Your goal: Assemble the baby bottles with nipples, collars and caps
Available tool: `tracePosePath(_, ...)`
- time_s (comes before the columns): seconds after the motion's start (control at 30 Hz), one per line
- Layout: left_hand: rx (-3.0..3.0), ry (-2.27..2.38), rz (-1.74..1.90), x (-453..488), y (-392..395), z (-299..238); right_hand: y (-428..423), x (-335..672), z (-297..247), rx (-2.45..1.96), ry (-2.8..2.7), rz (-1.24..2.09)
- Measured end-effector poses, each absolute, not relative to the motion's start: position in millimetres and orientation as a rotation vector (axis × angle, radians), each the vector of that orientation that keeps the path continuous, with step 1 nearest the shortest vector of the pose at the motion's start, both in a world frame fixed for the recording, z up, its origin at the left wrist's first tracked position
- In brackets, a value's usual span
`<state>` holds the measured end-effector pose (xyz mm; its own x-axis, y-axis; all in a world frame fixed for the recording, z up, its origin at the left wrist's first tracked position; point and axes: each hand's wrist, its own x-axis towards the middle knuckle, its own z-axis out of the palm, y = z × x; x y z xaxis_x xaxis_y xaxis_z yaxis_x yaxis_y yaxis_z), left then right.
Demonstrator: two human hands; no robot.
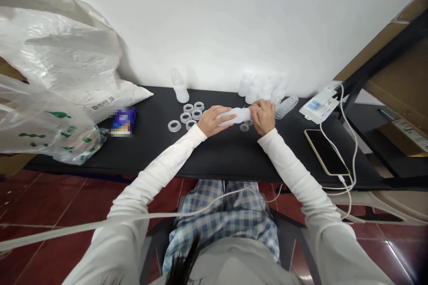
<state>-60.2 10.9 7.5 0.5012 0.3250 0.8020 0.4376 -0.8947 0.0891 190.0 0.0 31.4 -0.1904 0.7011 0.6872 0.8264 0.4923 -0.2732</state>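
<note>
My left hand (211, 120) is wrapped round the body of a translucent white plastic bottle (234, 116) that lies sideways above the black table (214, 160). My right hand (264, 116) is closed on the bottle's other end, near its neck. Several clear plastic rings (189, 117) lie on the table just left of my left hand. One small ring (244, 128) lies under the bottle.
An upright bottle (179, 85) stands at the back by the wall. A cluster of bottles (261, 87) lies behind my right hand. Large plastic bags (53, 80) fill the left end. A phone (326, 151), a white box (317, 106) and cables lie at the right.
</note>
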Motion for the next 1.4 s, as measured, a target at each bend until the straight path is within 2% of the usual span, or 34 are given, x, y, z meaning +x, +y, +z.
tracePosePath(0.2, -2.493, -1.048, -1.555, -65.4, 4.0, 15.5, 16.7, 234.3, 45.9, -1.516, -1.351, -0.432)
tracePosePath(0.43, -2.459, -1.164, -1.747, -64.2, 3.0, 18.0, 32.8, 263.4, 32.1, -1.719, -1.237, -0.455)
tracePosePath(0.53, -2.465, -1.222, -1.783, -63.5, 2.1, 18.8, 23.5, 258.3, 46.7, -1.694, -1.155, -0.550)
tracePosePath(0.6, -2.477, -1.279, -1.806, -63.0, 1.4, 19.4, 14.7, 251.3, 58.2, -1.514, -1.117, -0.601)
tracePosePath(0.77, -2.570, -1.360, -1.952, -60.4, -0.1, 21.0, 3.0, 221.9, 58.5, -1.075, -1.330, -0.368)
tracePosePath(0.97, -2.623, -1.414, -2.062, -55.7, -1.4, 22.2, 6.4, 179.6, 25.1, -1.005, -1.592, -0.077)
tracePosePath(1.17, -2.633, -1.442, -2.179, -52.3, -1.8, 25.9, 6.5, 168.4, 11.6, -0.933, -1.677, -0.010)
tracePosePath(1.4, -2.989, -2.140, -2.203, -46.0, 0.1, 33.8, 8.8, 163.2, 1.6, -0.868, -1.679, -0.040)
